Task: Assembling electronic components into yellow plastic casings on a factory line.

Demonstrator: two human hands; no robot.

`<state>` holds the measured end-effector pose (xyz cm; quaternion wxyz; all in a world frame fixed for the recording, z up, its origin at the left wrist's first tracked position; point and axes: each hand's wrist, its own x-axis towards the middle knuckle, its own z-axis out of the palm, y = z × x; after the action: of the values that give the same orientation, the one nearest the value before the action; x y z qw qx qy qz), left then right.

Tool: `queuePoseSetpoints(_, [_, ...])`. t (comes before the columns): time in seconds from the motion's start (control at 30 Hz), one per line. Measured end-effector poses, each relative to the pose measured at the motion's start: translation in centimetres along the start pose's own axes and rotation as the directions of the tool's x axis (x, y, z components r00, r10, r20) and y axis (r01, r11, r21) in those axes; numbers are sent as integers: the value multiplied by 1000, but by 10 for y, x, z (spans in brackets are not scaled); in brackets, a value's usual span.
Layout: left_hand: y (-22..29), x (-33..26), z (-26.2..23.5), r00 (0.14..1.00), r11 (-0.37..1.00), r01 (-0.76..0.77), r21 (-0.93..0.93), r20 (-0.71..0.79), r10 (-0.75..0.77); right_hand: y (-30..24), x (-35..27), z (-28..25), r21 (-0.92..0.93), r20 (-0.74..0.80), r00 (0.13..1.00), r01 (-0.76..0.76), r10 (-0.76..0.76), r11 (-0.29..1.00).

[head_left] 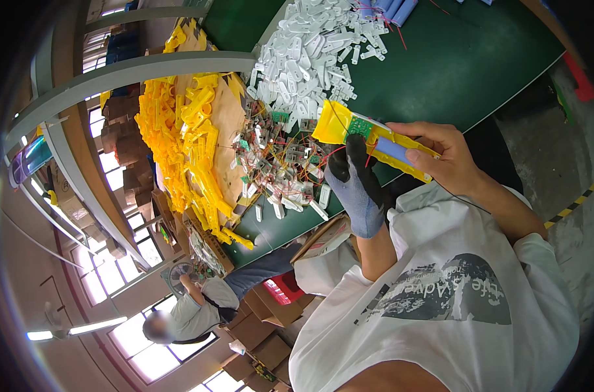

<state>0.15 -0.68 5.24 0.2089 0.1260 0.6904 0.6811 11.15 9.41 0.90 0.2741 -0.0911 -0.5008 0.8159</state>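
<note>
A yellow plastic housing [396, 150], shaped like a lamp or torch half shell, is held over the near edge of the table. My bare right hand [448, 155] grips its right end, thumb on top. Inside it lies a blue-purple cylindrical battery [392, 149]. A green circuit board [358, 127] with red and dark wires sits by the wide yellow head end. My left hand [358, 186], in a grey-and-black glove, has its fingers closed at the board's lower edge. The glove hides exactly what its fingertips pinch.
Piles of white plastic parts [303, 55], wired circuit boards [280, 160] and yellow housings [195, 130] cover the green table [454, 62]. More blue batteries [401, 10] lie at the far edge. A grey metal frame [172, 64] rises at left. Another person [212, 304] works beyond, near cardboard boxes [254, 343].
</note>
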Motion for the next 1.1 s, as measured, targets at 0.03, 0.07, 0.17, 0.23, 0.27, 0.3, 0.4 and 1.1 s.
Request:
queuePoseSetpoints(0.03, [-3, 1, 1, 999, 1000, -22, -7, -23, 22, 1, -2, -4, 47, 7, 999, -53, 52, 998])
queuePoseSetpoints(0.07, [-5, 5, 2, 998, 999, -48, -8, -42, 48, 3, -2, -3, 97, 13, 995, -100, 100, 990])
queuePoseSetpoints(0.17, [-2, 2, 6, 1000, 999, -10, 46, -12, 10, -2, -5, -3, 103, 4, 993, -115, 115, 988])
queuePoseSetpoints(0.23, [0, 2, 6, 1000, 997, -22, 81, 10, 21, 0, -5, -3, 113, 11, 994, -111, 110, 987])
queuePoseSetpoints(0.27, [2, 4, 3, 997, 1000, 13, 2, 71, -13, 0, -6, -5, 120, 11, 994, -109, 109, 987])
queuePoseSetpoints(0.3, [3, 6, 1, 990, 996, 53, -75, 137, -43, 1, -6, -5, 115, 6, 993, -115, 115, 987])
queuePoseSetpoints(0.4, [6, 4, 3, 992, 987, 58, -153, 119, -40, -1, 0, 0, 176, -25, 998, -58, 63, 983])
queuePoseSetpoints(1.1, [-5, 13, -7, 983, 996, 0, 85, 183, -15, 2, 0, -3, 138, -19, 996, -79, 83, 987])
